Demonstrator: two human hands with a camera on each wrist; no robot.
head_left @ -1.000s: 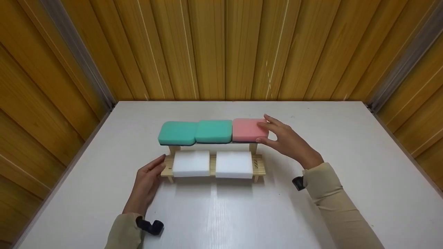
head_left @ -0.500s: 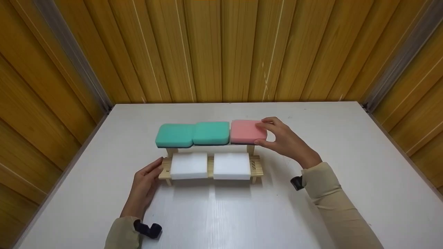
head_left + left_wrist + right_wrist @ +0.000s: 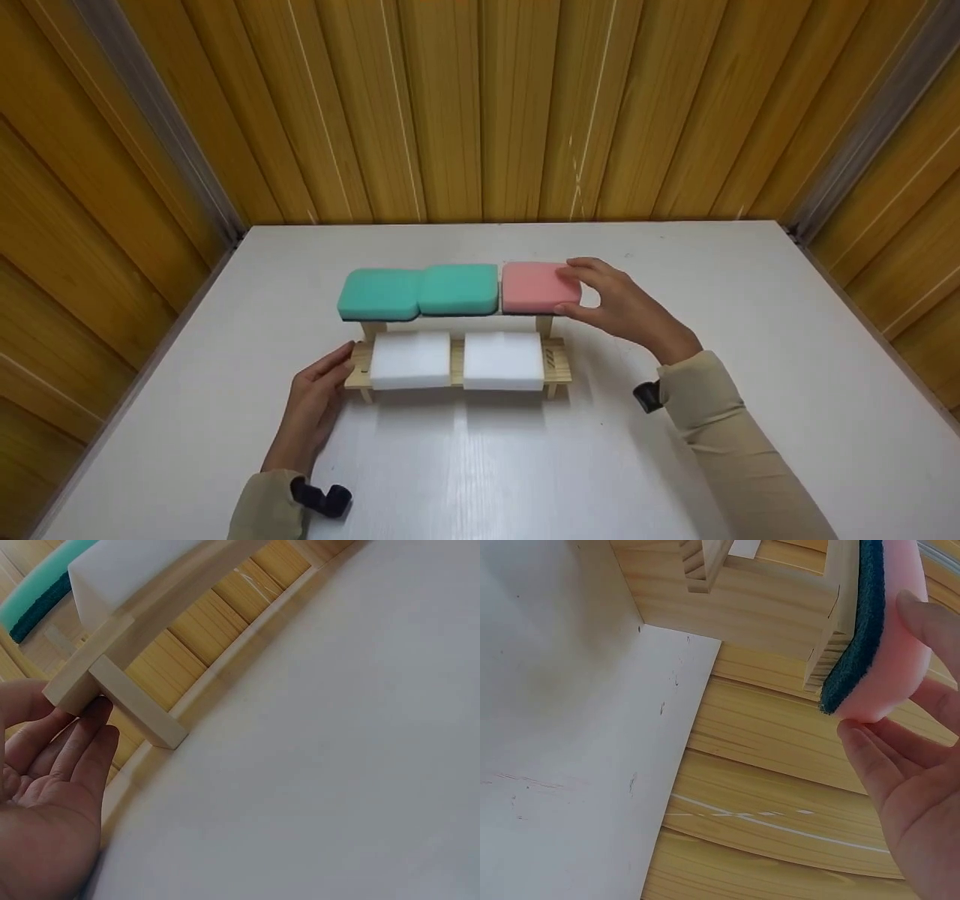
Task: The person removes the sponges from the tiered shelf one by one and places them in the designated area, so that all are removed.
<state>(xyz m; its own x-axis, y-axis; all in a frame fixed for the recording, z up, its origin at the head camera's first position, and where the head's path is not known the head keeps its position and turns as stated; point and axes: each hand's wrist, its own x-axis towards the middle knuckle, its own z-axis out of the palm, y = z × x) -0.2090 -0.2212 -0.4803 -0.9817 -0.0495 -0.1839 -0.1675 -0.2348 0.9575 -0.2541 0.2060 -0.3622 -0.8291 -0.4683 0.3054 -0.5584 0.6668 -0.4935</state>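
Observation:
A pink scouring sponge with a dark green scrubbing layer underneath lies at the right end of the upper tier of a two-tier wooden rack. My right hand pinches its right side, thumb at the front corner and fingers on the top. Left of it sit two teal sponges, the right one and the left one, edges touching. On the lower tier rest two white foam blocks, the left and the right, spaced apart. My left hand grips the lower tier's left end, fingers beneath the board.
The rack stands on a white table. Wood-grained panel walls rise behind the table and at both sides. A black strap piece sits on the left wrist and another on the right.
A narrow gap has opened between the pink sponge and its teal neighbour. My right upper finger has come down a little. The left hand keeps its place on the rack; the head view has shifted slightly.

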